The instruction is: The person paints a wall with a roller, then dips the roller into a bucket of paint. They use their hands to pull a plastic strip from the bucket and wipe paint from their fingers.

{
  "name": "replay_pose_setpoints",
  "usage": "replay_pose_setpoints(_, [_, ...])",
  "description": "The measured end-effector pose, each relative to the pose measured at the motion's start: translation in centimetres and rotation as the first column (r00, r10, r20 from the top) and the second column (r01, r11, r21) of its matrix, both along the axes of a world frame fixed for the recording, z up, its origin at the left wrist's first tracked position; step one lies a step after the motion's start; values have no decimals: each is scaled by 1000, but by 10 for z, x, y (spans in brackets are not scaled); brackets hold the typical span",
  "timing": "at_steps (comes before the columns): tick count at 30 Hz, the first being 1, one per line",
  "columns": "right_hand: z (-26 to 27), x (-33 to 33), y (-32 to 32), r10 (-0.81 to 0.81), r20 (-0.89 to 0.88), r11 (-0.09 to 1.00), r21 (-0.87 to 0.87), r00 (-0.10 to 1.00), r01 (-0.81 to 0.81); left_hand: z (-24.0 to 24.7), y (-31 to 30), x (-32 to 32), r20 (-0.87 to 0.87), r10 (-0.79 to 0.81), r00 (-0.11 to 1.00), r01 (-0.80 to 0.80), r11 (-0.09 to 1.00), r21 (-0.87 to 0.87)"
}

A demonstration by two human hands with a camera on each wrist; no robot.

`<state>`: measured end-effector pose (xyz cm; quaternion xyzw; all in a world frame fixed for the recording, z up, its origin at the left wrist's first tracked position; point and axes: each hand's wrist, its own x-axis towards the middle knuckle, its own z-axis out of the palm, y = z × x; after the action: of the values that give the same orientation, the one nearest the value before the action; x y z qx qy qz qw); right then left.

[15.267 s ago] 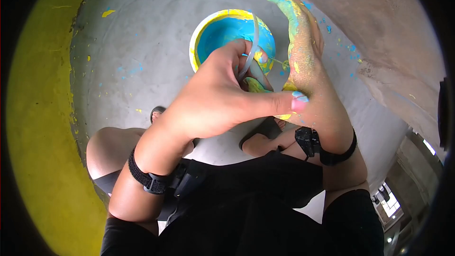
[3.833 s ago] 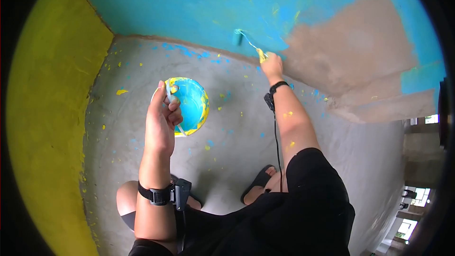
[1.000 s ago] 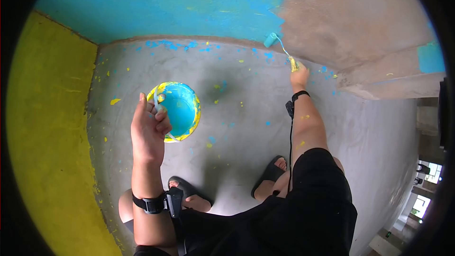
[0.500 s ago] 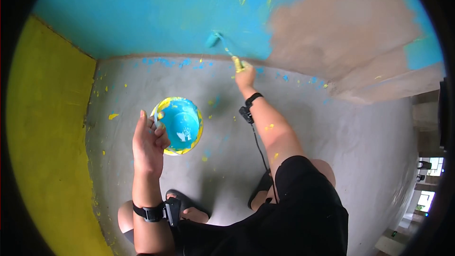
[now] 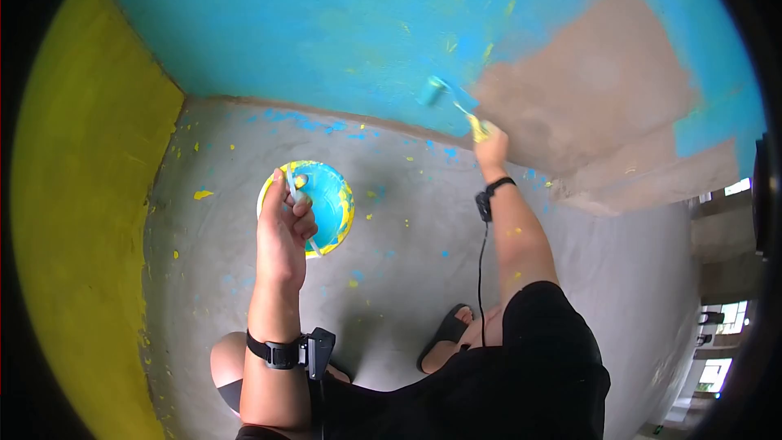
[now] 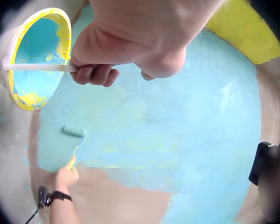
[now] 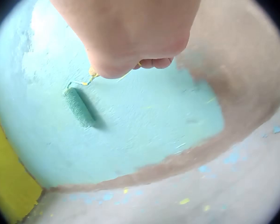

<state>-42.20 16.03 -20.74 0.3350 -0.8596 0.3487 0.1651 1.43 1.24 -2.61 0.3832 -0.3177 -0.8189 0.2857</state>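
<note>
Right hand (image 5: 493,147) grips roller (image 5: 432,92) — left hand (image 5: 285,228), bucket handle (image 6: 37,67).

We get soft, bright light, windows (image 5: 733,318) glaring well right of the right fingers (image 5: 491,135) and the roller (image 5: 432,92) blurred beyond them in the head view, its shadow (image 7: 100,122) below them in the right wrist view, whitish sheen on the wall (image 6: 154,123) past the left fingers (image 6: 100,76), and bowed, black-cornered edges.

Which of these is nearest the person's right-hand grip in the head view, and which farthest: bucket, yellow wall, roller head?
From the right-hand grip, in the head view:
1. Roller head: just ahead and slightly left.
2. Bucket: farther off, to the left.
3. Yellow wall: far left, beyond the bucket.
</note>
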Motion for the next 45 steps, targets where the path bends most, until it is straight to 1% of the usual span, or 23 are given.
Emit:
replay_pose_setpoints(1, [-5,-6,24,-60,-82,997,-61,995,55,1,2,1,-10,9,1000,-9,1000,1])
replay_pose_setpoints(3, [-6,-6,68,-177,-38,984,-31,984,176,3,4,4,-47,5,999,-6,1000,-27])
replay_pose_setpoints(5, [-14,0,92,-335,-13,940,61,942,336,1,3,7,-62,23,998,-24,999,-21])
replay_pose_setpoints(9, [-7,32,61,-325,50,943,95,944,320,-4,-2,10,-86,10,996,-10,1000,-2])
replay_pose_setpoints(11, [-7,41,25,-136,29,990,-37,990,137,-6,-4,10,-95,-12,995,12,1000,3])
replay_pose_setpoints(15, [12,75,-75,52,14,997,-50,999,-52,-7,-6,13,-105,0,995,4,999,36])
replay_pose_setpoints(17, [7,79,-126,111,-33,994,27,993,-110,-3,-5,14,-100,23,995,-21,1000,22])
replay_pose_setpoints(19, [6,87,-175,173,-24,985,14,985,-173,1,-4,14,-108,41,993,-37,999,36])
replay_pose_setpoints(21, [15,103,-213,185,42,982,30,982,-187,8,-1,16,-95,53,994,-51,998,24])
replay_pose_setpoints(22, [22,108,-228,191,46,981,23,980,-192,9,1,16,-104,61,993,-60,998,10])
replay_pose_setpoints(25, [41,109,-247,183,115,973,122,976,-197,14,7,12,-101,86,991,-88,996,-19])
replay_pose_setpoints(28, [39,92,-233,116,141,977,161,983,-139,21,14,6,-74,113,991,-116,993,-30])
replay_pose_setpoints(30, [31,56,-206,102,64,957,265,993,-115,23,16,5,-100,134,986,-138,990,-27])
replay_pose_setpoints(32, [25,27,-163,74,13,960,269,997,-75,25,18,1,-96,137,986,-140,990,-30])
replay_pose_setpoints(34, [16,3,-112,80,-47,971,228,996,-67,24,20,0,-104,135,985,-140,989,-37])
replay_pose_setpoints(36, [17,-1,-63,-51,-28,974,219,998,56,18,17,2,-115,127,985,-131,991,-29])
replay_pose_setpoints(38, [3,-11,-17,-94,-67,987,126,993,102,14,16,4,-127,119,985,-122,992,-21])
replay_pose_setpoints(40, [-6,-10,22,-156,-50,983,93,987,160,11,15,6,-125,118,985,-118,993,2])
replay_pose_setpoints(41, [-18,-6,33,-166,-60,981,88,984,171,9,13,7,-137,107,985,-108,994,1])
replay_pose_setpoints(42, [-33,-4,44,-242,-56,968,51,969,245,5,12,9,-132,106,986,-105,994,18])
replay_pose_setpoints(43, [-34,2,51,-315,-49,949,11,948,316,3,11,9,-128,105,986,-102,994,33])
replay_pose_setpoints(44, [-35,9,52,-323,-63,946,3,944,323,1,10,11,-130,94,987,-92,996,18])
replay_pose_setpoints(45, [-35,25,43,-349,15,932,-95,937,349,0,10,12,-145,89,985,-88,996,16])
